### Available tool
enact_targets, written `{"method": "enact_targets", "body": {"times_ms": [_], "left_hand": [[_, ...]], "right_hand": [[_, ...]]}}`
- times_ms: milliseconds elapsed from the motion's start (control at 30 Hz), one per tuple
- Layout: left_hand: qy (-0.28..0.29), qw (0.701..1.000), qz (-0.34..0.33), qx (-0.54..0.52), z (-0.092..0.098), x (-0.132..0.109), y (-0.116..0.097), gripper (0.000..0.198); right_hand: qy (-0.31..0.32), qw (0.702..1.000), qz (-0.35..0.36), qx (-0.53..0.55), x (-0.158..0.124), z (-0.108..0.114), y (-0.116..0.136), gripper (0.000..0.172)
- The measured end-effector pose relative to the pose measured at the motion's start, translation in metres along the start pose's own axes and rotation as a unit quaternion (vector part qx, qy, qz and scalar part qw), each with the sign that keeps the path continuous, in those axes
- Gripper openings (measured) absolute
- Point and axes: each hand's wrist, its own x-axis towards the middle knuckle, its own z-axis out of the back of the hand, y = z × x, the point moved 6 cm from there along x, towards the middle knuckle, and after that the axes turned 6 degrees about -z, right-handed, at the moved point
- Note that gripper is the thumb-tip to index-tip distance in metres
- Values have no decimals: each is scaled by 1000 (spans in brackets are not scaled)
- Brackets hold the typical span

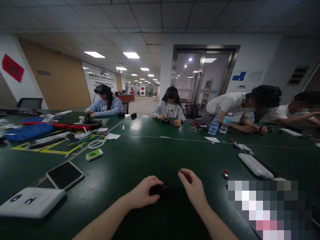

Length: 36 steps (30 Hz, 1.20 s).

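My left hand is closed around the left end of a small, glossy black object that rests on the dark green table. Its rounded shape shows, but its kind is too dark to make out. To the right of it, my right hand is raised a little, thumb and forefinger pinched together. Something tiny seems to sit at those fingertips, too small to name. The right hand and the black object are apart.
On the left lie a phone, a white case, a green-and-white packet, cables and a blue tray. Rightward are a small red-and-black item, a white power bank-like block and water bottles. Several people sit or lean opposite.
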Motion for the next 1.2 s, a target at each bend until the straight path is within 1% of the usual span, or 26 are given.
{"method": "enact_targets", "body": {"times_ms": [100,200,333,467,900,1100,1200], "left_hand": [[-3,1000,-9,8,-1,1,1,41],[-3,1000,-15,13,-2,1,0,40],[-9,1000,-23,13,0,2,-3,40],[-7,1000,-27,11,0,2,-5,37],[-6,1000,-21,9,2,0,-4,38],[-10,999,-36,23,1,2,-5,37],[-10,999,-37,22,1,2,-6,37]], "right_hand": [[19,997,53,-54,-8,-9,12,30],[54,989,97,-98,-15,-20,21,24],[123,976,108,-142,-24,-32,26,14],[172,964,111,-170,-29,-39,29,12],[199,952,117,-201,-33,-46,29,17],[187,949,128,-221,-30,-48,28,17],[187,950,129,-214,-29,-48,27,15]]}}
